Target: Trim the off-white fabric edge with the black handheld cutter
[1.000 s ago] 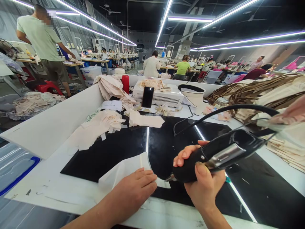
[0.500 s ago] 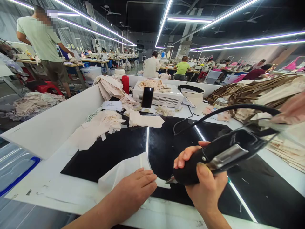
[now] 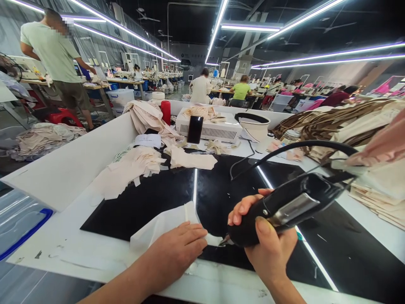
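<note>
My left hand (image 3: 181, 245) lies flat with fingers stretched out, pressing a white cloth piece (image 3: 152, 230) down near the front edge of the black board (image 3: 152, 198). In my right hand (image 3: 268, 247) is a black corded electric fabric cutter (image 3: 284, 211), gripped from below with the thumb along its near side. Its small metal tip touches or nearly touches the right end of the cloth, just beyond my left fingertips. A black cable arches from the cutter's rear. Part of the cloth is hidden under my left hand.
Cream cloth pieces (image 3: 134, 166) are heaped at the board's left. A phone (image 3: 195, 129) leans against a white vented box (image 3: 209, 128), with a red spool (image 3: 166, 112) beside it. Brown-edged cloth stacks (image 3: 335, 120) stand right. Pink cloth (image 3: 382, 143) hangs near the cable. Co-workers are beyond.
My right hand and the cutter have shifted slightly left, and the tip sits closer to my left hand. The pink cloth by the cable has swung left. My left hand stays nearly still.
</note>
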A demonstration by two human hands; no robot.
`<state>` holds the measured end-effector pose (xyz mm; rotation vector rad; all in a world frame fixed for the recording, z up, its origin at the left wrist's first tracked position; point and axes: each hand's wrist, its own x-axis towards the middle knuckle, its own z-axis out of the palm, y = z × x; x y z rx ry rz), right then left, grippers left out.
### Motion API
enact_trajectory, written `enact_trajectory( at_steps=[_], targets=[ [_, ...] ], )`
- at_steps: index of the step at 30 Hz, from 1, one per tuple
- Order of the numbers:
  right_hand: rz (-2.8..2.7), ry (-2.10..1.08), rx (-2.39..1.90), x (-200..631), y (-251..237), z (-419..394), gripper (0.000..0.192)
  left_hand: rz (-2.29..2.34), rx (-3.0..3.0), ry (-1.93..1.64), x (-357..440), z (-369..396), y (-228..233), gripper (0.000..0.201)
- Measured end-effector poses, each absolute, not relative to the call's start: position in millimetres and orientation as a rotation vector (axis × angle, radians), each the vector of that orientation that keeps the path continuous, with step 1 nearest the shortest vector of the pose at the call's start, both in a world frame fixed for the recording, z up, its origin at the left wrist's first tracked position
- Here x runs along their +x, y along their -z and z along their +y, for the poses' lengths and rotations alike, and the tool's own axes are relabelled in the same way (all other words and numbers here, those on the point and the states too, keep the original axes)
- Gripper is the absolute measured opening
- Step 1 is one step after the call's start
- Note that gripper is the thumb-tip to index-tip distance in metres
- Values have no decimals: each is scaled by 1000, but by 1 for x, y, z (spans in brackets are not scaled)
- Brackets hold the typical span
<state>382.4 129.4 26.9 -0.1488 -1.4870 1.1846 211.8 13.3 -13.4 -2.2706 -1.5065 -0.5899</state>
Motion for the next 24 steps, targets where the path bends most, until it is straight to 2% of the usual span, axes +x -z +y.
enact_trajectory(
  at_steps=[6, 10, 12, 14, 16, 18, 20, 22, 24],
  targets=[
    [-1500, -1134, -229, 387, -28, 148, 48, -1537, -2182, 486, 187, 14, 6, 26],
    [-1480, -1091, -272, 385, -25, 162, 48, -1598, -2217, 409, 179, 11, 10, 40],
    [-1472, -1082, -266, 383, -25, 168, 49, -1638, -2250, 398, 184, 8, 10, 39],
    [-1465, -1080, -270, 380, -25, 171, 50, -1841, -2298, 343, 194, 4, 4, 36],
    [-1449, -1096, -292, 378, -26, 172, 51, -2440, -2415, 231, 205, 4, -9, 34],
    [-1434, -1117, -289, 375, -27, 170, 51, -2885, -2428, 287, 214, 7, -25, 42],
    [-1430, -1138, -267, 372, -27, 166, 51, -2977, -2389, 299, 218, 16, -41, 37],
    [-1436, -1151, -243, 369, -27, 163, 51, -2954, -2317, 67, 217, 30, -52, 38],
    [-1435, -1162, -242, 367, -25, 162, 52, -2750, -2417, 106, 213, 46, -55, 27]
  ],
)
